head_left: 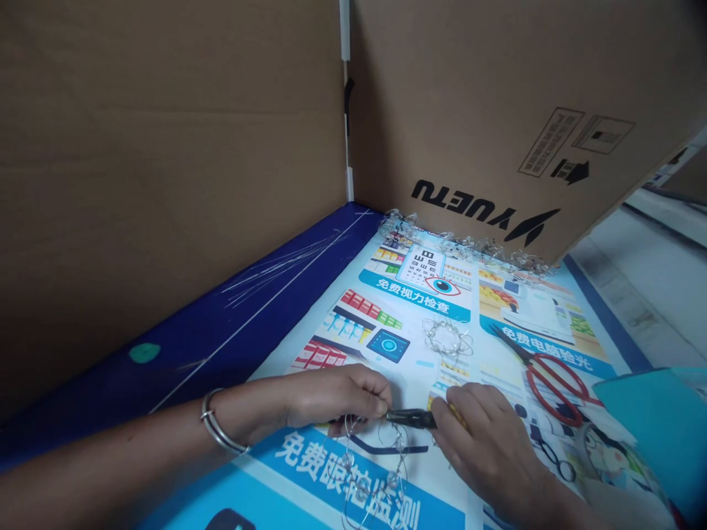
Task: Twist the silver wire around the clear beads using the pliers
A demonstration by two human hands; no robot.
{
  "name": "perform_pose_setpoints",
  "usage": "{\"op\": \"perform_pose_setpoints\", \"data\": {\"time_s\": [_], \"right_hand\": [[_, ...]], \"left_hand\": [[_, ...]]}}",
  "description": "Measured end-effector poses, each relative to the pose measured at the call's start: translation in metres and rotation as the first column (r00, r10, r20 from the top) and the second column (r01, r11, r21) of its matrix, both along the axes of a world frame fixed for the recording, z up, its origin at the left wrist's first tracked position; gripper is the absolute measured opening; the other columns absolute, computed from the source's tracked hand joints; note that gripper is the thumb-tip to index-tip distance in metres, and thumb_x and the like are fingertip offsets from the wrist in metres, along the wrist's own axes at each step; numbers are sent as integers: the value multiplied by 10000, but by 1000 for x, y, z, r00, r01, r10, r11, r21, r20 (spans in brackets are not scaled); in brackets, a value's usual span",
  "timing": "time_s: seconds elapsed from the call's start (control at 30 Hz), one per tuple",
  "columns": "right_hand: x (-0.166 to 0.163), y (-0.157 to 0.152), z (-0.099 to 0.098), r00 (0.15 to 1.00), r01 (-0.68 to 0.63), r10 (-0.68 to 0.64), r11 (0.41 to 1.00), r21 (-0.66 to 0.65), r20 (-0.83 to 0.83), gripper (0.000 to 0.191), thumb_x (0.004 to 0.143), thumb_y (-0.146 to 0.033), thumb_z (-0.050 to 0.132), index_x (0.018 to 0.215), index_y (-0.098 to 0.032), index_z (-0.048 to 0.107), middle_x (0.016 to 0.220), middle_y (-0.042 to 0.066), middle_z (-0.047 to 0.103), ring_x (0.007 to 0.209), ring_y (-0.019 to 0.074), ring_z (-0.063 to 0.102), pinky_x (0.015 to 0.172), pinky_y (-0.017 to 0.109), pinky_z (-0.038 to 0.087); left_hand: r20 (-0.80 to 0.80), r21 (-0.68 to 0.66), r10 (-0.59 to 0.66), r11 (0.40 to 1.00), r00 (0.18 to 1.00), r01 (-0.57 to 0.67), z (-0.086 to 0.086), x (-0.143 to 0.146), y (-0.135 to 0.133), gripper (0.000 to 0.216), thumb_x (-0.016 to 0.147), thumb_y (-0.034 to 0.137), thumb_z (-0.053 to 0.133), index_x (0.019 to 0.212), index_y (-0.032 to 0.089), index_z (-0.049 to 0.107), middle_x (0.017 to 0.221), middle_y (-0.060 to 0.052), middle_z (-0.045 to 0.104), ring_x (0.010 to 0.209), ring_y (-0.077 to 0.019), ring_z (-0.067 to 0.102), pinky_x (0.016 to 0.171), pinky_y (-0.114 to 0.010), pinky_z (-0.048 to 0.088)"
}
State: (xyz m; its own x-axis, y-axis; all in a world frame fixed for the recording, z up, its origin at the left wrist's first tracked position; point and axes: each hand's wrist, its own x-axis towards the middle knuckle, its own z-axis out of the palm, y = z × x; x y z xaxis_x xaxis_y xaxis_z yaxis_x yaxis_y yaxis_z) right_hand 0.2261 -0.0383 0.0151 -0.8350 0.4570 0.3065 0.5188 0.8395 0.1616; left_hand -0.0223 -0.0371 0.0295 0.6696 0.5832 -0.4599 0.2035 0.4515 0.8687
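Observation:
My left hand [345, 394] pinches the upper end of a beaded wire ring [393, 480], which hangs below the fingers over the printed sheet. My right hand [486, 434] is wrapped around the handles of a pair of pliers [412, 418]. Their dark jaws point left and reach the wire right at my left fingertips. Whether the jaws are closed on the wire is too small to tell. Beyond my hands, a second wire ring with clear beads [446, 337] lies flat on the sheet.
Red-handled scissors [582, 419] and small dark scissors [566, 471] lie to the right. Several beaded wire pieces [475, 246] line the back edge. Loose straight wires [287, 265] rest on the blue strip at left. Cardboard walls [182, 147] stand at left and back.

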Motion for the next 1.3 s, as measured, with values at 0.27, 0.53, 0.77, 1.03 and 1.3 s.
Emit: {"op": "perform_pose_setpoints", "data": {"time_s": [0.27, 0.53, 0.77, 1.03, 1.3], "right_hand": [[4, -1, 10, 996, -59, 47, 983, 172, 75, 240, 825, -149, 461, 1036, -145, 576, 929, 85, 578, 842, 245, 475, 733, 408, 337], [1, -2, 20, 969, -220, 171, 926, 307, 181, 304, 857, -158, 390, 1081, -133, 593, 965, 67, 588, 917, 245, 456, 797, 414, 319], [1, -2, 17, 971, -220, 176, 925, 311, 164, 307, 851, -163, 402, 1085, -129, 597, 959, 62, 597, 912, 239, 462, 787, 413, 325], [-4, -7, 30, 963, -251, 193, 898, 361, 188, 290, 843, -170, 412, 1041, -159, 624, 957, 43, 605, 903, 212, 462, 789, 374, 317], [-3, -7, 22, 977, -204, 173, 934, 293, 128, 312, 849, -156, 380, 1073, -121, 595, 933, 81, 611, 849, 234, 490, 751, 401, 332]], "left_hand": [[-26, 15, 34, 999, 999, -34, 2, 3, -2, 211, 759, 350, 530, 669, 162, 502, 486, 44, 409, 381, -83, 325, 354, -200, 248], [-69, 5, 66, 998, 995, -66, 1, 6, -2, 164, 735, 313, 520, 661, 169, 495, 513, 45, 426, 385, -84, 338, 346, -196, 263], [-81, 37, 58, 998, 995, -55, 4, 8, -1, 145, 730, 293, 503, 669, 162, 508, 493, 46, 412, 374, -80, 335, 330, -183, 265], [-137, 49, 53, 998, 989, -46, 4, 10, -1, 147, 729, 303, 494, 666, 170, 504, 479, 56, 408, 358, -82, 344, 315, -176, 280], [-105, 35, 43, 999, 994, -40, 2, 9, -1, 154, 730, 307, 500, 667, 167, 500, 487, 49, 415, 375, -82, 357, 330, -170, 235]]}}
